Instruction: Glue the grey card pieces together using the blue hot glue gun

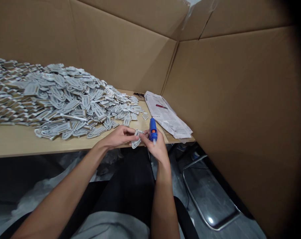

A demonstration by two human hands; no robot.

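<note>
A small grey plastic piece with a rounded end and slots is held over the table's front edge. My left hand pinches it from the left between thumb and fingers. Touching the same piece with its thumb, my right hand is also closed around a blue glue gun. The gun's tip points away from me, and a pale glue stick shows at its rear end. Some of my right fingers are hidden behind the gun and the piece. A big heap of similar grey pieces lies beyond my left hand.
Stacked rows of such pieces fill the left of the wooden table. Folded newspaper with a red pen-like item lies at the right. Cardboard walls stand behind and right. A metal-framed chair is below.
</note>
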